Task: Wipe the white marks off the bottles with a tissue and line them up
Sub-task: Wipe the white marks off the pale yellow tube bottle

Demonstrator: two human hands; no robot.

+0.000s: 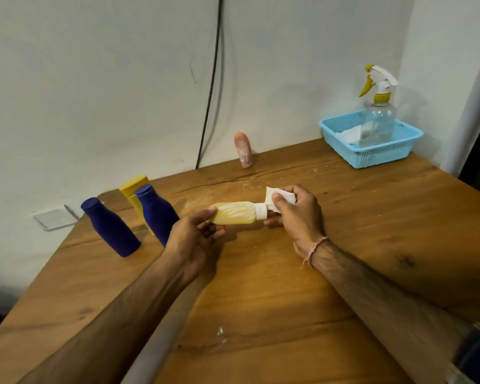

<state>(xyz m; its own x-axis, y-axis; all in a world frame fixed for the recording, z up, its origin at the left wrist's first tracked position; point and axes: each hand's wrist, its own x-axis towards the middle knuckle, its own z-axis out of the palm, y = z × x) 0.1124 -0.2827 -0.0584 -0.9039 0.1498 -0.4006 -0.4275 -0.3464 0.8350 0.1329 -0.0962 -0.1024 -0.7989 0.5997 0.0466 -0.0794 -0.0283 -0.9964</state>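
Note:
A pale yellow bottle (236, 213) with a white cap lies sideways in the air over the table, streaked with white marks. My left hand (194, 236) grips its base end. My right hand (297, 212) pinches a white tissue (279, 198) against the cap end. Two dark blue bottles (110, 227) (157, 214) and a yellow bottle (135, 189) stand together at the table's left. A pink bottle (243, 149) with white marks stands at the back against the wall.
A blue plastic basket (372, 156) at the back right corner holds a clear spray bottle (377, 117) and white tissues. A black cable (211, 87) runs down the wall. The wooden table (261, 286) has white crumbs near its front.

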